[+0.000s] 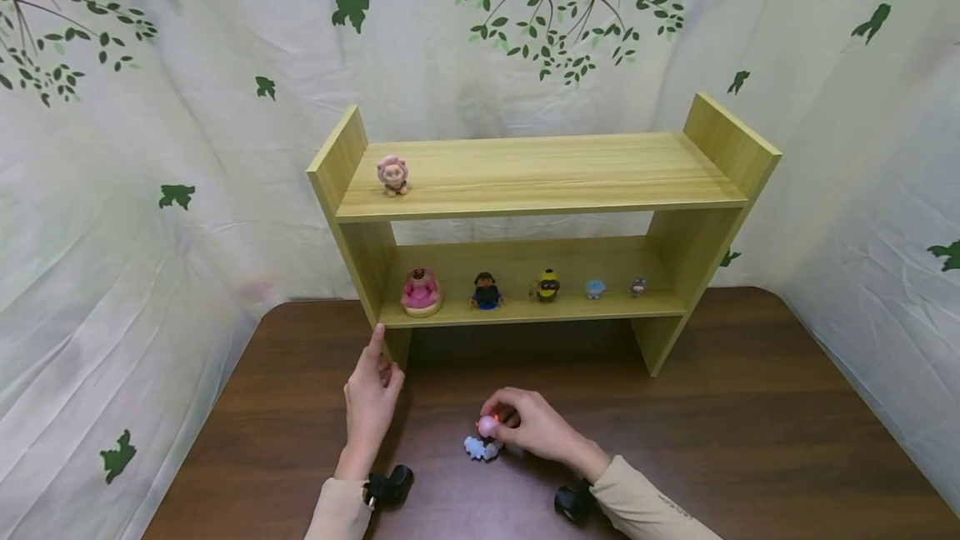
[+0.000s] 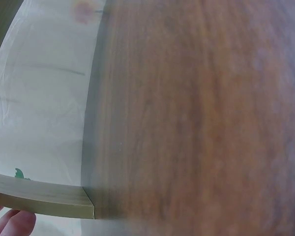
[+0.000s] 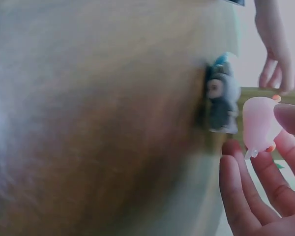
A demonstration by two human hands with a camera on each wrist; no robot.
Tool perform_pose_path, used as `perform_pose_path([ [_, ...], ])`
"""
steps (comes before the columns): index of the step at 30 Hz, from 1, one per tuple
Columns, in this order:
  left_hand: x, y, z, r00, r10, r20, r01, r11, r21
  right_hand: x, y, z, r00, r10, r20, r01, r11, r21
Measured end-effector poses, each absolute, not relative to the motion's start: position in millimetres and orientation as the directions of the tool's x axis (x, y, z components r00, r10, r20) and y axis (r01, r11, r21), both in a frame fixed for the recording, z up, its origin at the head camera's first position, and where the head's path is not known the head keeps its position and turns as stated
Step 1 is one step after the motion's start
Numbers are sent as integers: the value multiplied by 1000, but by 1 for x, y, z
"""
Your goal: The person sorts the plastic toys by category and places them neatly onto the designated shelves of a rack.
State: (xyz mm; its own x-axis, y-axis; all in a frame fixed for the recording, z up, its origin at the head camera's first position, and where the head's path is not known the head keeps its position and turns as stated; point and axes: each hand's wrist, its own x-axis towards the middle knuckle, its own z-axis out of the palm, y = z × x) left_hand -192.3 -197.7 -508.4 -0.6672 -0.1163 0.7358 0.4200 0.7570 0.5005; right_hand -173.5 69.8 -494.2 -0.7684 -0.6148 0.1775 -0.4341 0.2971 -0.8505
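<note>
My right hand (image 1: 528, 422) pinches a small pink figurine (image 3: 258, 123) with orange tips between thumb and fingers, low over the table. Just by it on the table stand a light blue figurine (image 1: 475, 447) and a grey figurine (image 3: 223, 103), which overlaps the blue one in the right wrist view. With its index finger stretched out, my left hand (image 1: 371, 407) touches the front left edge of the wooden shelf (image 1: 540, 211). The left wrist view shows fingertips (image 2: 20, 223) at the shelf's side panel (image 2: 49, 199).
On the upper board stands a pink figurine (image 1: 393, 176). Along the lower board are a magenta bear figurine (image 1: 422, 292), a dark-haired figurine (image 1: 487, 292), a yellow-and-black figurine (image 1: 547, 285), a small blue figurine (image 1: 595, 288) and a tiny grey one (image 1: 637, 286). Brown table (image 1: 750, 423) beneath; leaf-print curtain (image 1: 225, 148) behind.
</note>
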Motion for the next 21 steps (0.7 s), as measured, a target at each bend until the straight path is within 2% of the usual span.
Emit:
perform_pose_path([
  [7,-191,-198,-509,-669,-115,734,422,754,503,-173,74,-483,-771,-598,218,-427,233,-874],
  [16,-191,-198,-508,-669,-112,735,425,754,501,-175,82,-469,-737,-570,365,-528,147,-837],
  [21,-192,-197,-507,-667,-108,737,428,754,499,-176,86,-463,-731,-554,398,-539,110,-835],
])
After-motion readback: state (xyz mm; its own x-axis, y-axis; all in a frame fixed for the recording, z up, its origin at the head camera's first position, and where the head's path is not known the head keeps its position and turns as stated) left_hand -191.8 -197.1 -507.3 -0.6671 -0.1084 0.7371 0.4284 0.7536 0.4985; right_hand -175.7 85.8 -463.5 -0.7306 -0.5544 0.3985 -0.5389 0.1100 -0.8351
